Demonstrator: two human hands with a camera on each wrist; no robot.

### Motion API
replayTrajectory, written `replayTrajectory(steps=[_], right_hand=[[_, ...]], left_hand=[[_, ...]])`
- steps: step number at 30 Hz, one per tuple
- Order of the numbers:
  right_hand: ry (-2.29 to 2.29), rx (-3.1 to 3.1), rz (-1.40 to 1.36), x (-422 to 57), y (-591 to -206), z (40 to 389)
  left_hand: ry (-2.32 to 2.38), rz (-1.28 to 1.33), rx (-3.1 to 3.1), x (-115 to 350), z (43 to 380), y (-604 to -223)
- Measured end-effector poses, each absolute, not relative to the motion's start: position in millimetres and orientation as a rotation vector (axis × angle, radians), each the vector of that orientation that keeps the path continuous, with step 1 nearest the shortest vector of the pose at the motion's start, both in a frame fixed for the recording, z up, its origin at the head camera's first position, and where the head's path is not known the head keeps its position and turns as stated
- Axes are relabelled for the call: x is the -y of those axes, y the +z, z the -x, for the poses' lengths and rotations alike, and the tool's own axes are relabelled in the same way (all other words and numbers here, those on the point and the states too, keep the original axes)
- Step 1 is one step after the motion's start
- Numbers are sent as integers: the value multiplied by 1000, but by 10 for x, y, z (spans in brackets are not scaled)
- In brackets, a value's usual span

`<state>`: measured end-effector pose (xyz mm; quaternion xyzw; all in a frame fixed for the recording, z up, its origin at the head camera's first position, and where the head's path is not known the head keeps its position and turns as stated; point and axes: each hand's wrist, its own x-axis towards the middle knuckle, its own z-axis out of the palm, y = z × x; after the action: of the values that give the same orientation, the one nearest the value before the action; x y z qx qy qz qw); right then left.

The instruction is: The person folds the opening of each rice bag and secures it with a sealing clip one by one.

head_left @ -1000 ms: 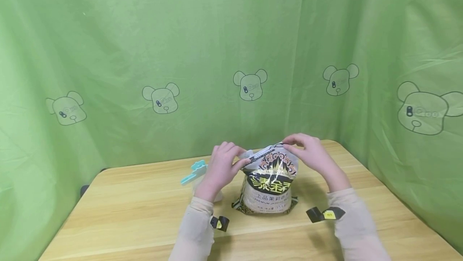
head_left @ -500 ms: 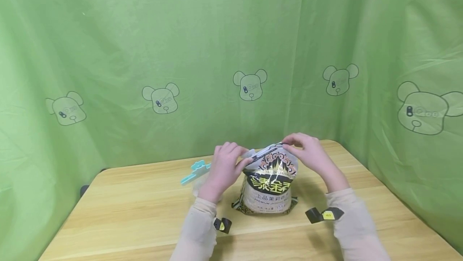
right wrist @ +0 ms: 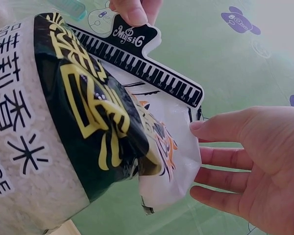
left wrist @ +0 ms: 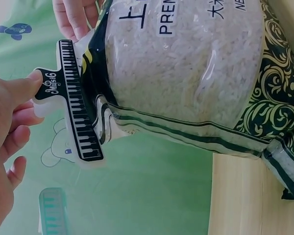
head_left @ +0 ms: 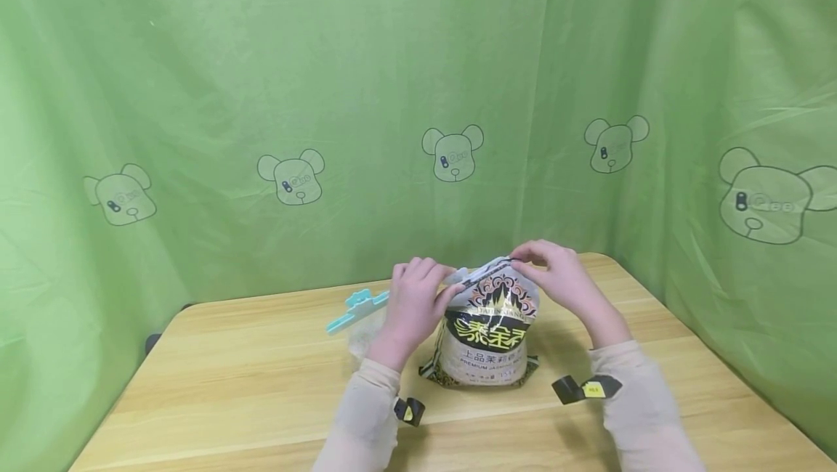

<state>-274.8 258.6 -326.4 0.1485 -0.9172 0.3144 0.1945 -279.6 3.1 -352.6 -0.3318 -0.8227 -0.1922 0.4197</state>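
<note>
A clear-and-black bag of rice (head_left: 487, 330) stands upright on the table, its top folded and leaning over. At the top left my left hand (head_left: 417, 305) pinches the handle of a black-and-white bag clip (left wrist: 78, 100) with a piano-key pattern. The clip lies across the folded top in the right wrist view, its far end close to the right thumb. My right hand (head_left: 562, 276) holds the bag's top right corner, thumb on the near face and fingers behind. Part of the clip's grip on the plastic is hidden.
Left of the rice bag, partly behind the left forearm, a teal clip (head_left: 358, 311) sits on a smaller see-through bag (head_left: 368, 338). The wooden table (head_left: 242, 377) meets a green curtain (head_left: 366, 94) at the back and sides.
My left hand has slid a little to the right along the bag's top with the piano-key clip. More of the teal clip shows now. The right hand stays nearly still.
</note>
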Motion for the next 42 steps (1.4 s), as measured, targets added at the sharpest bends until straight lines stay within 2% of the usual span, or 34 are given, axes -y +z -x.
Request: replayTrajectory(steps=[42], right_hand=[[895,2534,-426,-2558,-3272,2760]], left_hand=[[-567,758,2176,-122,2744,-3533]])
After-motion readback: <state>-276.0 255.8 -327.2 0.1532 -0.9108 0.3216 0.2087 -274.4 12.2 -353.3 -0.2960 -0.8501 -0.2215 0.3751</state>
